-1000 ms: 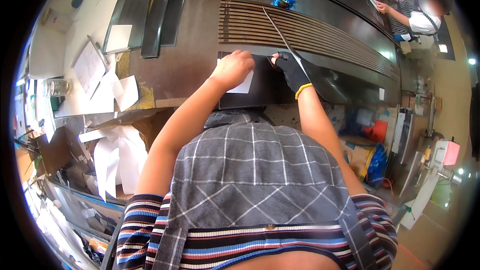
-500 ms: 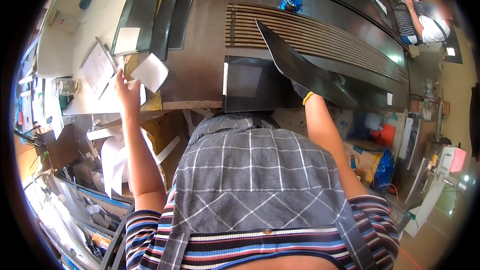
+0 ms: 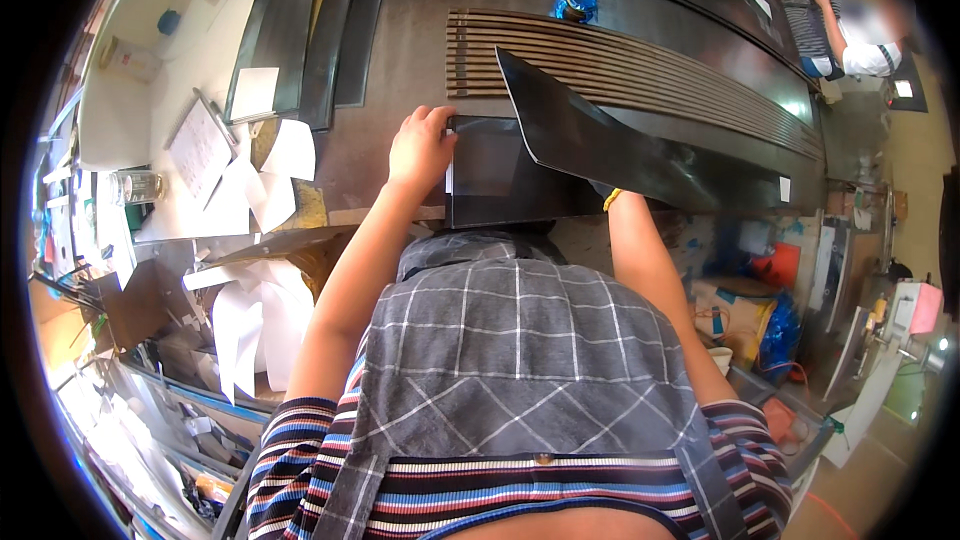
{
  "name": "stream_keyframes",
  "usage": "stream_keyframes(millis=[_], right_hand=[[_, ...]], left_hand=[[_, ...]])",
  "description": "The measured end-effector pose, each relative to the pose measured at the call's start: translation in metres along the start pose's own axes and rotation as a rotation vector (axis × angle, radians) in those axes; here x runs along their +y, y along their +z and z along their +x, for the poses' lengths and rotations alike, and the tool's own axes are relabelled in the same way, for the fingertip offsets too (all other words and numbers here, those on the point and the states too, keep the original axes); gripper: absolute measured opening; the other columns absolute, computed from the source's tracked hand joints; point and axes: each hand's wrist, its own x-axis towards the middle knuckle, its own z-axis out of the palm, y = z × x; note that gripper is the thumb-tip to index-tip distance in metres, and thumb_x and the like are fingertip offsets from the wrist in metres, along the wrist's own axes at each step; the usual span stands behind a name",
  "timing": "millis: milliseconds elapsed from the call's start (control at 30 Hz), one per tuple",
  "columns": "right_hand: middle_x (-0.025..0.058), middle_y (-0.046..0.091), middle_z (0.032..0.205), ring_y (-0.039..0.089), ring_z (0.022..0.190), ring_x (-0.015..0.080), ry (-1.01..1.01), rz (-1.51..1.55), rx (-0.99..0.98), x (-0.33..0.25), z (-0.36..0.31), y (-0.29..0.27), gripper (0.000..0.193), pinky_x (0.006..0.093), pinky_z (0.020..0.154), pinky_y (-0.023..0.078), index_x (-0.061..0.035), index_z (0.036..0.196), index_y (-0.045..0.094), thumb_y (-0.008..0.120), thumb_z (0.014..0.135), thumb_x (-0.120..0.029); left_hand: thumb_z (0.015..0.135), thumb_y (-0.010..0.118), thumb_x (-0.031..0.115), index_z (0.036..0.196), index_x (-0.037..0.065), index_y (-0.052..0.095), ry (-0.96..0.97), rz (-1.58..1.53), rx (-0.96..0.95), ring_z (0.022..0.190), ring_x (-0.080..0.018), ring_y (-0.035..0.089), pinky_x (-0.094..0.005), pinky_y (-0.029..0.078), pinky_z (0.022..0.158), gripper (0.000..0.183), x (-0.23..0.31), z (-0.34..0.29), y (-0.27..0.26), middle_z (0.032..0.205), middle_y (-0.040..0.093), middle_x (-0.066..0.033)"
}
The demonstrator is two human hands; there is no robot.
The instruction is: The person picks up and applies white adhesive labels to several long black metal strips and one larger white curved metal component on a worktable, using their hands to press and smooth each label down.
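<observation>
My left hand (image 3: pixel 420 148) has its fingers curled together at the upper left corner of a flat black sheet (image 3: pixel 485 195); what is between its fingertips, if anything, is too small to make out. A white strip runs along that sheet's left edge, next to the hand. My right hand (image 3: pixel 622 202), with a yellow band at the wrist, reaches under a second black sheet (image 3: pixel 640 160) and holds it up, tilted and bent. Its fingers are mostly hidden by that sheet. A small white label (image 3: pixel 784 189) sits at the raised sheet's right end.
Several long brown strips (image 3: pixel 600 80) lie side by side beyond the sheets. A blue-wrapped roll (image 3: pixel 576 4) stands past them. At left are loose white papers (image 3: pixel 290 150), a clipboard (image 3: pixel 198 145), a glass jar (image 3: pixel 135 185) and long dark sheets (image 3: pixel 275 30). Another person (image 3: pixel 850 30) works at far right.
My left hand has moved right, from the white papers to the flat black sheet's corner. The raised sheet has shifted slightly left and still rests on my right hand.
</observation>
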Motion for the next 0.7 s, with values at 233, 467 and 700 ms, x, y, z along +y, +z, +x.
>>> stream_keyframes(millis=[233, 467, 700], right_hand=[[0.0046, 0.064, 0.091, 0.058, 0.085, 0.0149, -0.006, 0.014, 0.018, 0.002, -0.002, -0.001, 0.018, 0.0273, 0.080, 0.046, -0.0010, 0.097, 0.063, 0.063, 0.084, -0.013], [0.0046, 0.064, 0.091, 0.058, 0.085, 0.0145, -0.009, 0.017, 0.041, 0.002, -0.007, -0.002, 0.017, 0.0271, 0.080, 0.045, -0.0008, 0.097, 0.063, 0.062, 0.084, -0.012], [0.0046, 0.064, 0.090, 0.057, 0.084, 0.0142, 0.079, 0.083, 0.036, 0.014, 0.000, 0.012, 0.017, 0.0269, 0.080, 0.045, -0.0006, 0.096, 0.063, 0.061, 0.084, -0.012]], left_hand=[[0.078, 0.049, 0.000, 0.108, 0.008, 0.063, 0.027, -0.026, 0.150, 0.095, -0.0338, 0.057, -0.0416, 0.048, 0.083, 0.034, -0.015, -0.002, 0.003, 0.097, 0.060, -0.0135], [0.073, 0.056, 0.003, 0.103, 0.011, 0.064, 0.160, 0.163, 0.046, 0.094, -0.0335, 0.055, -0.0421, 0.048, 0.081, 0.032, 0.002, 0.003, 0.003, 0.098, 0.057, -0.0122], [0.074, 0.068, 0.013, 0.083, 0.007, 0.058, 0.052, -0.260, 0.010, 0.086, -0.0291, 0.056, -0.0392, 0.048, 0.067, 0.015, 0.006, 0.011, 0.006, 0.088, 0.057, -0.0098]])
